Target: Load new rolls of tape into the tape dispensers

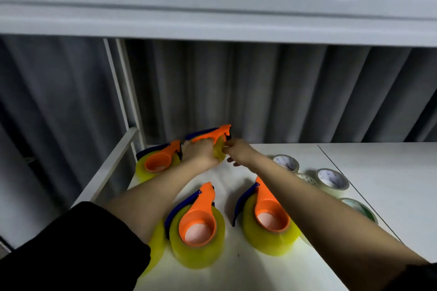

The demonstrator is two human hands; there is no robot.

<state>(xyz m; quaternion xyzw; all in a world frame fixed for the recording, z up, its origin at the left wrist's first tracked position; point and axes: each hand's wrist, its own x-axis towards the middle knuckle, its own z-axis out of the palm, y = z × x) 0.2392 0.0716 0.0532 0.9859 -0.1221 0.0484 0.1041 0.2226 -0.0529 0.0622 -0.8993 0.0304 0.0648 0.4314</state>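
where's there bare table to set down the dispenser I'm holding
Bare table lies right of the seam, beyond the small rolls. A narrower patch lies between your hands and the two near dispensers. The left edge by the far-left dispenser is crowded.

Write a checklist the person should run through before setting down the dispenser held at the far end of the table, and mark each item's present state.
1. Left hand grips the raised orange plastic tape dispenser with the yellow roll: ok.
2. Right hand has the tape end pinched at the dispenser's front: cannot tell, the fingers blur there.
3. Roll fully seated in the held dispenser: cannot tell, the left hand covers it.
4. Three other loaded orange dispensers, far left, near middle and near right, lie flat on the white table: ok.
5. Small pale tape rolls at the right lie apart from the hands: ok.
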